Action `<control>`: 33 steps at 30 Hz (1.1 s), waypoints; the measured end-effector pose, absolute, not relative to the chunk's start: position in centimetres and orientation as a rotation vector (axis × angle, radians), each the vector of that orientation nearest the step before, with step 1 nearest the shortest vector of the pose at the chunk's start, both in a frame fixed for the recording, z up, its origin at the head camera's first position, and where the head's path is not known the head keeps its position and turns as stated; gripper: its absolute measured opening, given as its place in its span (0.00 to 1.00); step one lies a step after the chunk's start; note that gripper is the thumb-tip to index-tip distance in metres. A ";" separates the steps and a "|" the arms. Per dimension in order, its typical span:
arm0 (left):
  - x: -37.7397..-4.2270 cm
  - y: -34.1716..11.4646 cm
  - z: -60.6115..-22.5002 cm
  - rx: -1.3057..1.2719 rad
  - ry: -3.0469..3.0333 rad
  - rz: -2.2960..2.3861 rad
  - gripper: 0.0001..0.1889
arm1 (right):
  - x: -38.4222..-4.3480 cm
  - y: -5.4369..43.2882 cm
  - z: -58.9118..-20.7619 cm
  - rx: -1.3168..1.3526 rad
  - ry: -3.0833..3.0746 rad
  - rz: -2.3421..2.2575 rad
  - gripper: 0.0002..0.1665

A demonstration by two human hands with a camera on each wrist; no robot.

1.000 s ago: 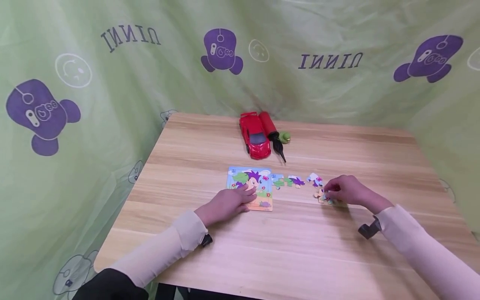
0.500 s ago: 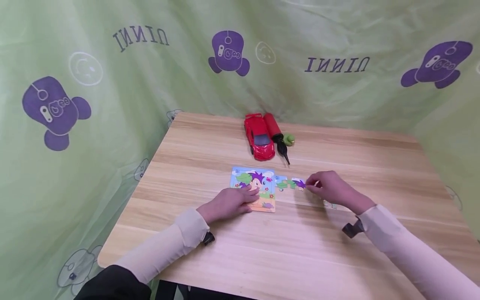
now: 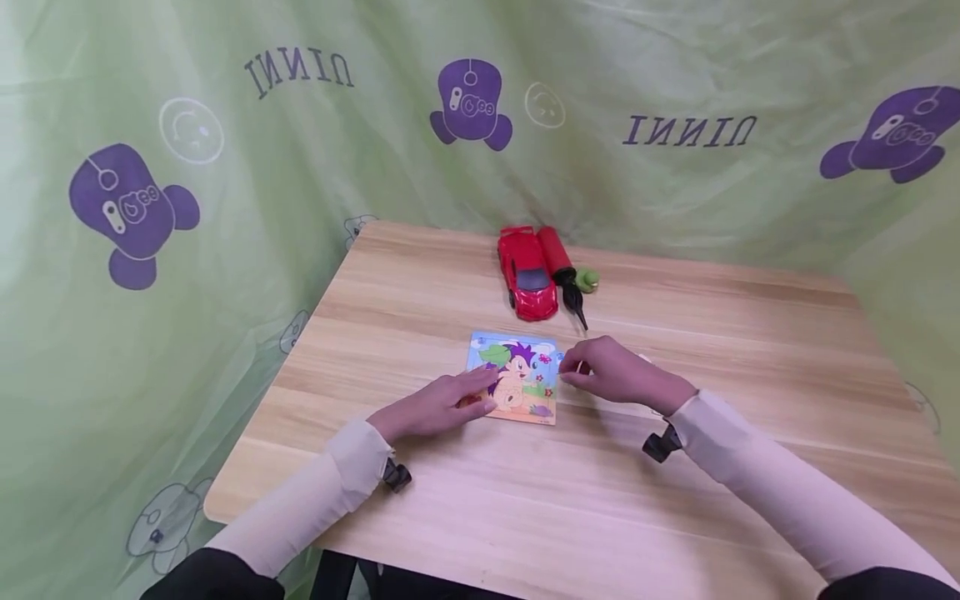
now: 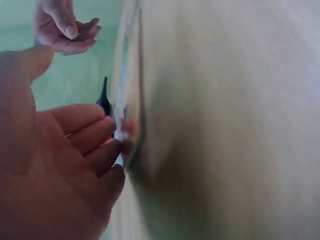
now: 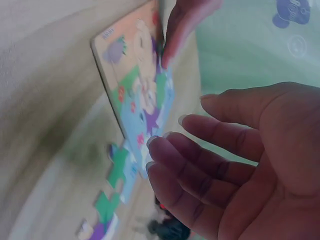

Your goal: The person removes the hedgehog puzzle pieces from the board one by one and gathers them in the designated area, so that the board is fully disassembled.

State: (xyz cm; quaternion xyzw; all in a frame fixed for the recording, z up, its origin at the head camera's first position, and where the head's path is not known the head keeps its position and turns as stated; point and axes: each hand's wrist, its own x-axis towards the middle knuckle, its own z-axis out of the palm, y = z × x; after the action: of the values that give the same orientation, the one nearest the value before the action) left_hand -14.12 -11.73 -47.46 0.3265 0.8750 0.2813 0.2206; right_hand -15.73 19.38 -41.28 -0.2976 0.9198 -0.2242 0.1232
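A small jigsaw board [image 3: 536, 396] printed with a purple-haired hedgehog lies on the wooden table. My left hand [image 3: 435, 404] reaches over its left side, fingertips right at the board's edge and thumb apart in the left wrist view. Beside the board's right edge hovers my right hand [image 3: 618, 371]. In the right wrist view its fingers [image 5: 195, 170] are loosely bent, with nothing between them and the thumb. Several loose puzzle pieces [image 5: 117, 172] lie in a row off the board's corner, mostly hidden behind the right hand in the head view.
Behind the board stand a red toy car [image 3: 531, 275], a red hand pump [image 3: 558, 254] with a black nozzle, and a small green toy [image 3: 587, 280]. A green printed curtain [image 3: 375, 150] surrounds the back and sides of the table [image 3: 480, 500].
My right hand has moved left from the loose pieces to the board's right edge. My left hand has drawn back slightly towards the board's left side. The head view has shifted a little.
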 end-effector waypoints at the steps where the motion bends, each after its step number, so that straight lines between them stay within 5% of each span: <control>1: -14.1 -11.9 -47.6 0.899 2.410 0.767 0.38 | -15.8 19.2 -41.5 -0.874 2.677 -0.641 0.07; 33: -13.8 -11.6 -48.7 1.085 2.527 0.708 0.30 | -19.0 13.6 -44.8 -0.752 2.677 -0.534 0.14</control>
State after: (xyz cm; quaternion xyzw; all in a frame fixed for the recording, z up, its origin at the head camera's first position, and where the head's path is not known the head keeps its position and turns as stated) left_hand -13.84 -11.58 -48.72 0.3779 0.8797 0.2465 0.1504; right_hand -18.96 13.58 -44.80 -0.2623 0.9342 -0.1862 0.1545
